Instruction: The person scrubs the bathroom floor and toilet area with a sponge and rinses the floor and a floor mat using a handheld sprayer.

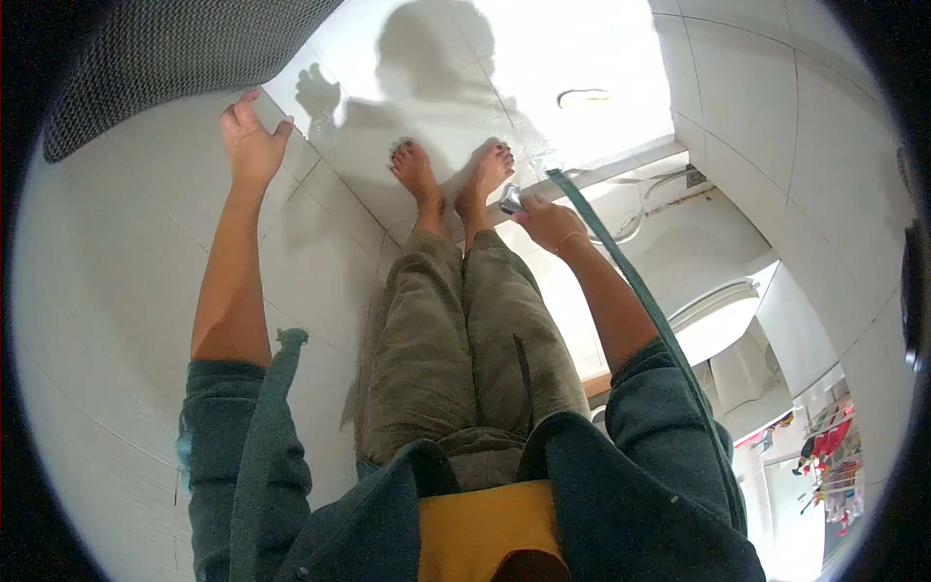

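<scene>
My right hand (553, 225) is wrapped round a silver shower head (511, 199), held low beside my right foot (490, 170). Water spray and droplets show on the white tiled floor (543, 58) just past it. My left hand (254, 145) is raised at the left with its fingers apart and nothing in it. It is near the tiled wall, below a grey woven cloth or mat (194, 63). A green strap (621, 267) from my clothing hangs across in front of my right forearm. My bare feet stand on the floor between both hands.
A pale hose (637, 209) loops at the right, near a floor drain (695, 177). Beyond it is a white toilet (716, 315). A small pale object (583, 98) lies on the bright floor. Racks with colourful items (834, 446) stand at lower right.
</scene>
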A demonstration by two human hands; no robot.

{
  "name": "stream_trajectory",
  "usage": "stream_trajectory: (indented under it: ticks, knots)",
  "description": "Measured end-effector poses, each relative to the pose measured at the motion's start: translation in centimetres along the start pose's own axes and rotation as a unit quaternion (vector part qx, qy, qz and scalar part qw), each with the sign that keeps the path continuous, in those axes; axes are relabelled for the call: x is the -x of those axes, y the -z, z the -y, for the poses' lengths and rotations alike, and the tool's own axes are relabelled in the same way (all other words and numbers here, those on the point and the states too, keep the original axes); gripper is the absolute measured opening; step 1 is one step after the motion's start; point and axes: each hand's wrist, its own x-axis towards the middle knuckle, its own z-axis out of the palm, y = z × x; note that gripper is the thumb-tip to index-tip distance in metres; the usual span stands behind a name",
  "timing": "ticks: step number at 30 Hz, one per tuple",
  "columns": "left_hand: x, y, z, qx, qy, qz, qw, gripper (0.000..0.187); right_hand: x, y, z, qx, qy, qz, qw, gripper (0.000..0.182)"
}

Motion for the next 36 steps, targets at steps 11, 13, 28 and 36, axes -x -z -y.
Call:
stream_trajectory:
  ticks: [11,13,28,36]
  knots:
    - [0.2,-0.7,-0.9,0.013,0.015,0.029,0.999,0.068,2.4,-2.7,-3.7,-0.013,-0.070,-0.054,0.996,0.037]
    - [0.3,-0.8,-1.2,0.019,0.015,0.037,0.999,0.068,2.9,-2.2,-3.5,0.007,-0.070,0.006,0.998,0.041]
    - [0.9,-1.9,-2.4,0.002,-0.006,0.050,0.999,0.069,3.1,3.6,-5.5,-0.072,-0.121,-0.234,0.962,0.035]
    - [0.5,-1.4,-3.3,0.029,0.029,0.091,0.995,0.066,1.2,4.2,-5.1,-0.036,-0.019,-0.363,0.931,0.035]
